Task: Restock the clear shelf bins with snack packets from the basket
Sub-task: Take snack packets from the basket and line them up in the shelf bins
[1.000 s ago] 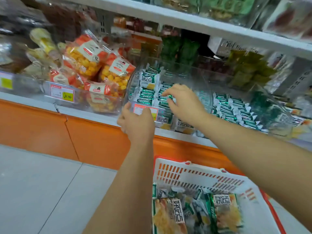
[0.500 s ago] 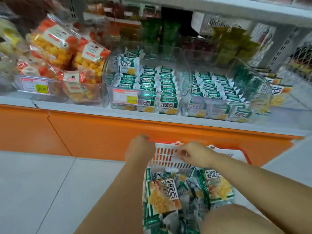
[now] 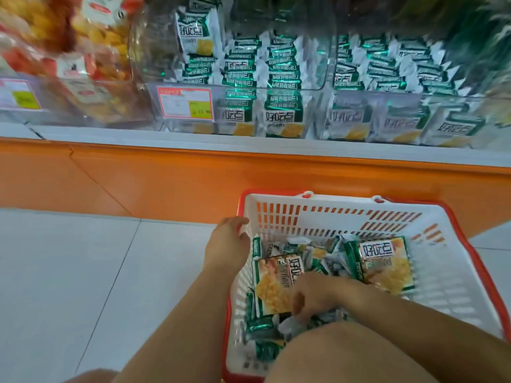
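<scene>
A white basket [image 3: 331, 217] with a red rim stands on the floor below the shelf. It holds green snack packets [image 3: 384, 261], some large, several small. My right hand [image 3: 318, 297] is down inside it, fingers curled into the small green packets near the front; the fingertips are hidden among them. My left hand [image 3: 226, 241] sits at the basket's left far corner, its fingers curled on the rim. Above, the clear shelf bins [image 3: 154, 106] hold rows of the same green packets [image 3: 282, 64], with a second bin [image 3: 329, 117] to the right.
Bags of orange and yellow snacks [image 3: 91, 51] fill the bin at the left. A red price label [image 3: 185, 102] hangs on the middle bin's front. The orange shelf base [image 3: 193, 175] runs behind the basket. Grey floor tiles [image 3: 69, 272] lie left; my knee [image 3: 359, 355] shows at the bottom.
Both hands came down from the shelf bin to the basket. My right hand has dropped from the basket's far rim into the packets. The view has tilted down and closer.
</scene>
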